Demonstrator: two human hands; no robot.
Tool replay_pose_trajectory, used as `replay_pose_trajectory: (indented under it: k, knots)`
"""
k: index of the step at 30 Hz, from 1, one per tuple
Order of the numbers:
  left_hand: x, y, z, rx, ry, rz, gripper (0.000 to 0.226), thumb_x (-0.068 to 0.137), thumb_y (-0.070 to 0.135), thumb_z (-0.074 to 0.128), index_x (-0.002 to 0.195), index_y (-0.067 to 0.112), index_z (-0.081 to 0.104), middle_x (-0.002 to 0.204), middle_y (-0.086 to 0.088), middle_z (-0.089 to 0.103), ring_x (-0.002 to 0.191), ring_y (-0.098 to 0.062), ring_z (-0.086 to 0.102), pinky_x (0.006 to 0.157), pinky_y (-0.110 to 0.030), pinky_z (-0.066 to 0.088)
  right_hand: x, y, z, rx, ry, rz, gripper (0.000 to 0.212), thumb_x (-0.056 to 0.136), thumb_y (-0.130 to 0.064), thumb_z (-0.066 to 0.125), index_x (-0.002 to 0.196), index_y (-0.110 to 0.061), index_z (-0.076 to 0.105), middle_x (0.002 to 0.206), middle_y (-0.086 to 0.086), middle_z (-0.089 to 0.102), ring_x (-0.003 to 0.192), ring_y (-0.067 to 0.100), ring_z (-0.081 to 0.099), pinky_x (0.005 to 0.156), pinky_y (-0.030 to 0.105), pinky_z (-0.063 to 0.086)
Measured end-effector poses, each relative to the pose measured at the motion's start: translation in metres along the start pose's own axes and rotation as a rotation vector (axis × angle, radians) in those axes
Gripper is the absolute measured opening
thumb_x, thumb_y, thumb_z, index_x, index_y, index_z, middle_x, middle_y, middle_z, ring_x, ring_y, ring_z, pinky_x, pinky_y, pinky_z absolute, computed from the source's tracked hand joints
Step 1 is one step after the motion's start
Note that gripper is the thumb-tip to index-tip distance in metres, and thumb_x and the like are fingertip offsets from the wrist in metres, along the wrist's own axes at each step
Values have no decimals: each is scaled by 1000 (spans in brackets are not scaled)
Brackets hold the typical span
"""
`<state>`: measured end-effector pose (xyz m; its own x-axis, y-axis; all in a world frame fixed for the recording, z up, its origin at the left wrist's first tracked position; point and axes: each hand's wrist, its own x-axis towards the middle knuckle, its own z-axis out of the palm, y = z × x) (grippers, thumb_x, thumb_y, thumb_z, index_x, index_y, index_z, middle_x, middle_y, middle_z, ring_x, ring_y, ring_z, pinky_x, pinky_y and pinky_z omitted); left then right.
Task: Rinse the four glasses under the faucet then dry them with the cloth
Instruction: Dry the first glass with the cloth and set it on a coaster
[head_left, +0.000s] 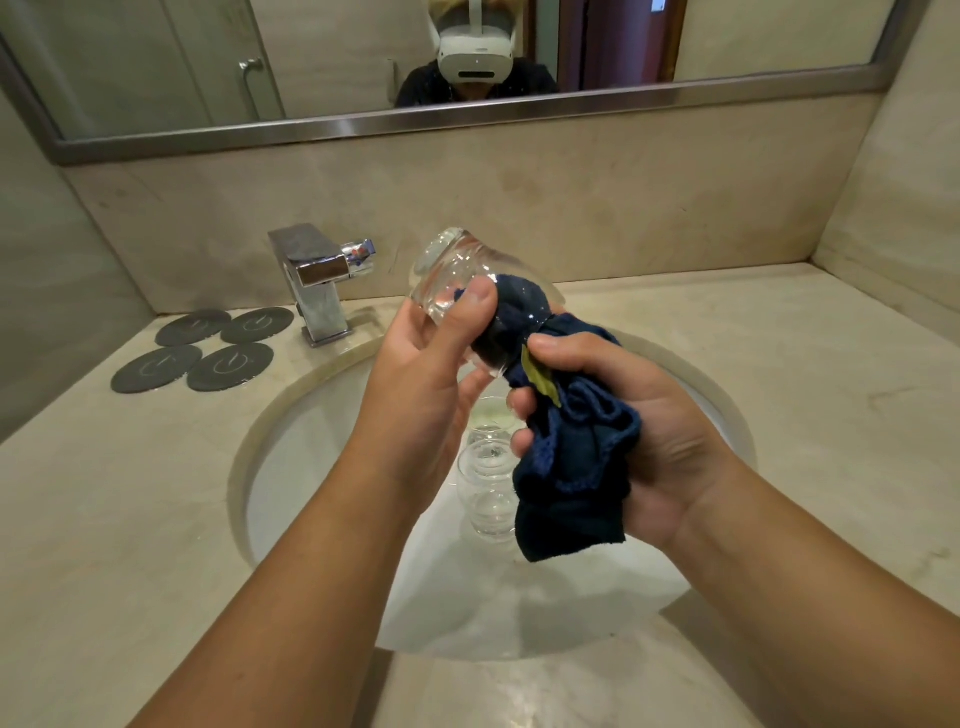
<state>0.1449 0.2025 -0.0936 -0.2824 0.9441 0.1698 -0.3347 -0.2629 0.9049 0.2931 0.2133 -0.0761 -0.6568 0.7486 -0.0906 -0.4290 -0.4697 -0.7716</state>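
Note:
My left hand (431, 364) grips a clear glass (457, 270) above the sink, tilted with its base up and to the left. A dark blue cloth (571, 452) is stuffed into the glass's mouth. My right hand (623, 415) holds the bunched rest of the cloth, which hangs down over the basin. Below my hands, more clear glasses (488, 488) sit in the white sink basin (311, 467), partly hidden by the cloth. The chrome faucet (317, 280) stands at the back left with no water running.
Several round grey coasters (202, 348) lie on the beige stone counter (130, 519) left of the faucet. A framed mirror (363, 62) hangs on the wall behind. The counter stretches to the right of the basin up to a side wall.

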Motion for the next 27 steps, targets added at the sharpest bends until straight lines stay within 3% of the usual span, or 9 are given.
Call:
replay_pose_trajectory:
  k: [4, 7, 13, 16, 20, 22, 25, 27]
  knots:
    - [2, 1, -4, 4, -2, 23, 44, 91, 33, 72, 131, 18, 63, 131, -4, 74, 125, -20, 71, 94, -34, 57, 1, -2, 1, 51, 29, -17, 13, 76, -27, 73, 81, -16, 78, 67, 3, 65, 54, 11, 64, 49, 25, 55]
    - [2, 3, -4, 6, 6, 31, 50, 91, 32, 73, 137, 17, 60, 142, -11, 69, 132, -26, 67, 106, -42, 56, 0, -5, -1, 62, 48, -43, 19, 81, -31, 72, 72, -17, 81, 67, 3, 65, 54, 11, 64, 48, 25, 54]
    - [3, 4, -2, 4, 48, 45, 51, 88, 35, 75, 134, 16, 61, 143, -13, 67, 130, -27, 69, 111, -46, 56, 4, -6, -7, 54, 71, -33, 31, 86, -33, 73, 111, -14, 76, 87, 4, 67, 56, 10, 65, 50, 26, 54]
    - [5, 5, -4, 37, 101, 45, 55, 86, 40, 78, 134, 18, 63, 134, -5, 72, 129, -24, 69, 108, -44, 57, 5, -8, -10, -27, 126, -52, 20, 85, -29, 74, 96, -13, 74, 74, 3, 68, 54, 13, 64, 50, 27, 54]
    - [7, 4, -10, 222, 177, 103, 64, 79, 49, 91, 133, 26, 65, 114, 15, 77, 115, -11, 74, 95, -35, 61, 14, -4, -21, -462, 293, -368, 9, 97, -15, 72, 92, -19, 79, 82, 3, 75, 69, 20, 69, 61, 33, 58]
    - [10, 0, -15, 334, 200, 135, 77, 74, 55, 91, 140, 27, 63, 116, 12, 77, 113, -9, 75, 98, -39, 61, 16, 1, -25, -714, 358, -582, 19, 97, -10, 72, 95, -27, 81, 89, -4, 79, 78, 14, 72, 71, 25, 58]
    - [11, -2, -19, 443, 227, 152, 102, 66, 64, 91, 153, 27, 53, 130, 6, 73, 117, -9, 73, 105, -43, 59, 16, 5, -27, -848, 366, -704, 25, 96, -8, 71, 96, -32, 79, 91, -15, 78, 85, 6, 72, 76, 15, 54]
    - [10, -1, -20, 534, 241, 162, 106, 72, 60, 93, 161, 32, 43, 136, 5, 68, 116, -6, 71, 101, -32, 59, 16, 6, -29, -829, 397, -730, 23, 97, -7, 70, 98, -29, 78, 91, -12, 78, 82, 7, 72, 74, 17, 55]
